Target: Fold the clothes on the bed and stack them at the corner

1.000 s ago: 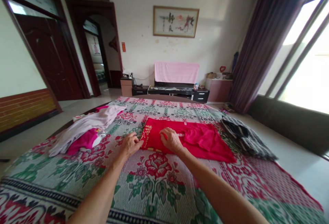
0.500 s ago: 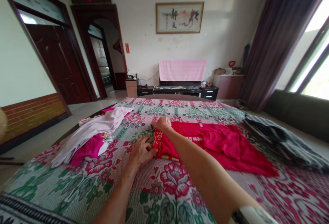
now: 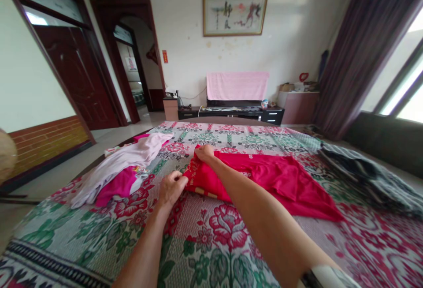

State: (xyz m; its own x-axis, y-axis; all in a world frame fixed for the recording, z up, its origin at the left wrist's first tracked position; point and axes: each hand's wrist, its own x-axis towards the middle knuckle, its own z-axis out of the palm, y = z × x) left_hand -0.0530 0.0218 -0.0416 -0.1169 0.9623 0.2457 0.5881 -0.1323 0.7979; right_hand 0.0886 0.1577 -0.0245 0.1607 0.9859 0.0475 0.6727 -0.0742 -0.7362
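A long red garment (image 3: 274, 177) with white and yellow lettering lies stretched across the flowered bedspread (image 3: 228, 224). Its left end carries yellow print and is raised a little off the spread. At the near corner of that end, my left hand (image 3: 172, 187) pinches the fabric between thumb and fingers. My right hand (image 3: 204, 152) is closed on the far corner, the forearm crossing over the middle of the garment and hiding part of it. The right part of the garment is wrinkled.
To the left lies a heap of clothes, a pale pink garment (image 3: 124, 158) over a magenta one (image 3: 117, 186). A black-and-white striped cloth (image 3: 366, 175) is bunched at the right. Beyond the bedspread stand a low black cabinet (image 3: 272, 116) and a pink towel (image 3: 238, 86).
My left hand has gone from resting beside the garment to gripping its near corner. The garment's left end has shifted left and risen slightly. The camera view has tilted down a little.
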